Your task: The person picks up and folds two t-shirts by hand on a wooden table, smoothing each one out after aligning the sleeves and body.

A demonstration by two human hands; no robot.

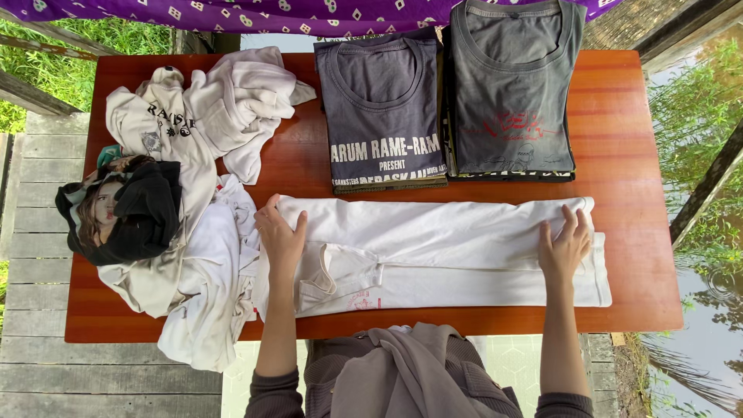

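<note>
A white T-shirt (433, 251) lies folded lengthwise into a long strip across the near half of the red-brown wooden table (627, 139). My left hand (280, 236) presses flat on its left end, by the folded-in sleeve. My right hand (566, 246) lies flat on the right end, fingers spread. Neither hand grips the cloth.
A heap of unfolded white and cream shirts (197, 139) and a black printed garment (124, 213) fill the table's left side. Two stacks of folded shirts stand at the back: a dark navy one (383, 108) and a grey one (511, 85). Purple patterned cloth (255, 14) hangs behind. Water lies to the right.
</note>
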